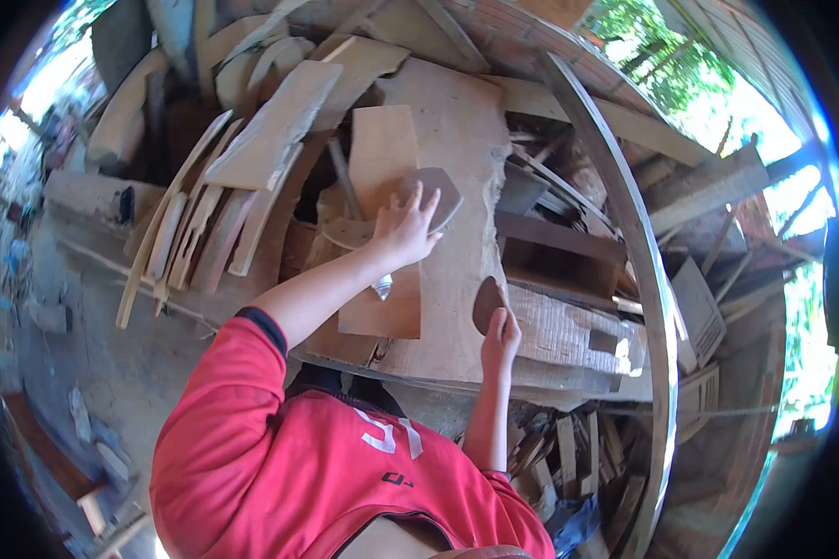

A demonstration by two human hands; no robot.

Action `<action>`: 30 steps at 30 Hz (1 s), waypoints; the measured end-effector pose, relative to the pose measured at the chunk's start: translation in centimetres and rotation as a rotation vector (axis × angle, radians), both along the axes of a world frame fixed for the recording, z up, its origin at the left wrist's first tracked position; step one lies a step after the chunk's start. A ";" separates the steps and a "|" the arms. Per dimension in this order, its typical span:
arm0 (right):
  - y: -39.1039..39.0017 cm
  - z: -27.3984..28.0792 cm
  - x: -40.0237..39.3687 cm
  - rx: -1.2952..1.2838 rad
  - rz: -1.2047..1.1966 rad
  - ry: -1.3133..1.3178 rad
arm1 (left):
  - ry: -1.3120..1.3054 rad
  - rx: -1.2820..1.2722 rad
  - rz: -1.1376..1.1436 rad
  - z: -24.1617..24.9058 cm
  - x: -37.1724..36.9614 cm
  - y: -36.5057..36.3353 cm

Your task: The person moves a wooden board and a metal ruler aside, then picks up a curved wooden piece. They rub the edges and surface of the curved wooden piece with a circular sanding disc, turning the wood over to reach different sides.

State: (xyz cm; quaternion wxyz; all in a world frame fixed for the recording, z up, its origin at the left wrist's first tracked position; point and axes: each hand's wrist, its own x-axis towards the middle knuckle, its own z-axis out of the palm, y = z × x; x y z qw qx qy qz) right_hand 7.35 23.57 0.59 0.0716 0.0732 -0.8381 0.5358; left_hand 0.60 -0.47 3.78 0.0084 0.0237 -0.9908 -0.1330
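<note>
My left hand (pixel 407 226) lies palm down with spread fingers on the near edge of a grey-brown flat piece with a pointed end (pixel 437 193). That piece rests over a long light-brown board (pixel 382 140) on the workbench (pixel 447 102). A shiny metal tip (pixel 382 287) shows below my left wrist; what it belongs to is hidden. A curved thin wooden piece (pixel 345 233) is beside the wrist. My right hand (pixel 501 337) is closed on the lower end of a dark brown, rounded flat piece (pixel 486 306), held near the bench's right part.
Wood offcuts (pixel 196 233) lean at the left of the bench. A long upright beam (pixel 636 233) stands at the right, beside a dark open wooden box (pixel 559 265). Curved wooden pieces (pixel 126 112) are piled behind. Scrap wood (pixel 578 456) lies below at the right.
</note>
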 end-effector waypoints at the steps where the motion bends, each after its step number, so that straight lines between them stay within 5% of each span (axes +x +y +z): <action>1: 0.1 0.7 -0.1 -0.037 0.030 -0.081 | 0.116 0.014 0.008 0.5 0.3 -0.2; 4: -0.2 2.5 0.5 0.003 -0.056 -0.095 | 0.005 0.354 0.115 3.1 0.2 -1.9; 10: 0.6 -1.1 -0.7 0.023 -0.081 0.111 | 0.721 0.487 0.118 4.6 4.2 -9.2; 13: -0.7 -0.4 -1.1 0.021 -0.065 0.037 | 0.720 0.834 0.386 6.1 8.1 -14.2; 14: -1.4 0.3 -1.3 0.015 -0.050 0.019 | 0.944 0.841 0.436 5.2 8.8 -15.9; 17: -4.3 2.6 -1.8 -0.005 0.008 0.051 | 0.930 1.562 0.695 4.0 13.2 -21.2; 18: -5.0 2.5 -2.3 0.001 0.029 0.048 | 0.933 1.483 0.785 2.6 14.5 -23.8; 23: -7.8 3.2 -3.3 0.076 0.127 0.119 | 0.700 1.981 0.712 -0.9 20.7 -30.3; 30: -13.5 4.6 -2.9 0.048 0.348 0.126 | 0.620 1.672 0.989 -2.2 21.9 -35.1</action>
